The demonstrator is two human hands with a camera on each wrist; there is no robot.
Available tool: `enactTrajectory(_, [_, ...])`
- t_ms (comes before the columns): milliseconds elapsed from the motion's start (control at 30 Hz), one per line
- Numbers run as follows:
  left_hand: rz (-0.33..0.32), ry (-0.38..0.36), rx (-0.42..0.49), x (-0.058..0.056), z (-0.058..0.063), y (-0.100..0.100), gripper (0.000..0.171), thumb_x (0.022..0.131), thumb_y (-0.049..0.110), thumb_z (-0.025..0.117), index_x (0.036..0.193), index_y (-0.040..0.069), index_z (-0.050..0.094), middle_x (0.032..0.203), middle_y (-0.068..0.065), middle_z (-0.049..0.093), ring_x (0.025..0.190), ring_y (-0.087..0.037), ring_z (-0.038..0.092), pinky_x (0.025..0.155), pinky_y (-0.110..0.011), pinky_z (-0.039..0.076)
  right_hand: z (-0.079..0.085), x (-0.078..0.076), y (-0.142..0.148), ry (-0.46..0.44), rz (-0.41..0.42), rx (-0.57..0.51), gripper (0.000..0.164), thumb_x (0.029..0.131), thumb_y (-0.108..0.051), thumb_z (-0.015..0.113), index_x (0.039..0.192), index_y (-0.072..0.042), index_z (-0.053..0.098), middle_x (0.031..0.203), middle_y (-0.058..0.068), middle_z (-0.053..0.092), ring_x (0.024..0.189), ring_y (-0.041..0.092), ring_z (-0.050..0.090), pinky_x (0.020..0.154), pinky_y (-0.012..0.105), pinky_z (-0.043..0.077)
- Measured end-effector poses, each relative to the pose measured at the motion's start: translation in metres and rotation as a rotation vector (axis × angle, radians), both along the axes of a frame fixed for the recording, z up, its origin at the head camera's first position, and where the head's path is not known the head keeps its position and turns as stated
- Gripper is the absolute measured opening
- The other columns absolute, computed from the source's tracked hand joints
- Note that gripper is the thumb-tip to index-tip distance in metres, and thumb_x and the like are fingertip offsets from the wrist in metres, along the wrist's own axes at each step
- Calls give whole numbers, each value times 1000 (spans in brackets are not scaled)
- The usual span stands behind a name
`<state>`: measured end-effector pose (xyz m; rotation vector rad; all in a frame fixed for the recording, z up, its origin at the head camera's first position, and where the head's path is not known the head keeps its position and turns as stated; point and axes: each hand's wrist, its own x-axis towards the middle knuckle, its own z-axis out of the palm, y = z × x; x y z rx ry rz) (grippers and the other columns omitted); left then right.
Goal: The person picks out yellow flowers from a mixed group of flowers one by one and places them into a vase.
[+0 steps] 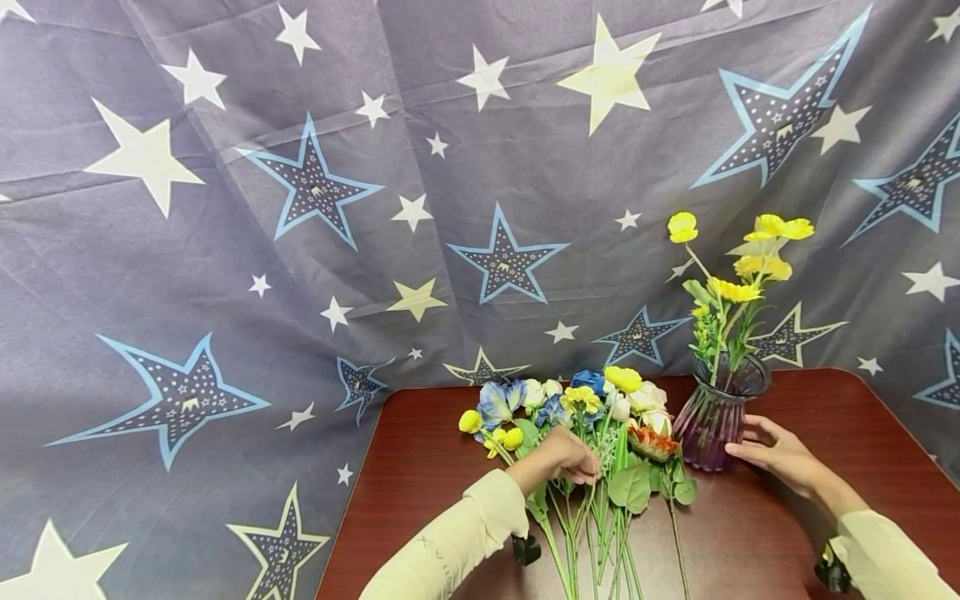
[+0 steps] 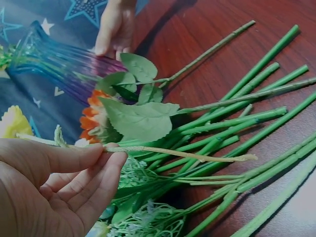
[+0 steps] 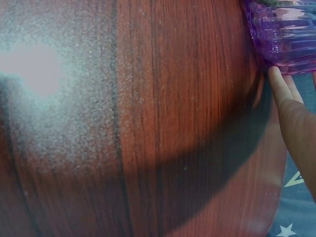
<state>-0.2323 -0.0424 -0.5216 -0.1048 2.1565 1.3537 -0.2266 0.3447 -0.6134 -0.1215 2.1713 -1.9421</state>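
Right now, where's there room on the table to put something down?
The table is bare left of the flowers and right of the right hand. It's crowded around the left hand and between the flowers and vase.

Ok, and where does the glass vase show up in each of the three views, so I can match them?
Head: the vase stands right of centre, in the lower half of the picture.
Left wrist: upper left, appearing sideways with its mouth toward the left edge.
Right wrist: upper right corner, only its purple lower part showing, cut off by the frame.
Shared landmark: the right hand, by the vase's lower end in all three views.
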Motion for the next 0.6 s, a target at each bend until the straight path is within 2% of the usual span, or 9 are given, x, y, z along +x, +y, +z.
enactTrajectory(333, [9, 0, 36, -7, 10, 2, 10, 86, -6, 76, 94, -3, 80, 85, -17, 79, 64, -18, 76, 72, -34, 64, -1, 0, 0, 3, 2, 0, 41, 98, -10, 68, 123, -38, 51, 109, -22, 64, 100, -4, 65, 84, 24, 59])
enactTrajectory(600, [-8, 11, 81, -13, 17, 5, 9, 87, -2, 77, 96, 0, 81, 83, -15, 79, 56, -9, 69, 60, -24, 61, -2, -1, 0, 2, -5, 7, 41, 97, -11, 69, 123, -38, 52, 108, -22, 63, 100, -4, 64, 84, 24, 58])
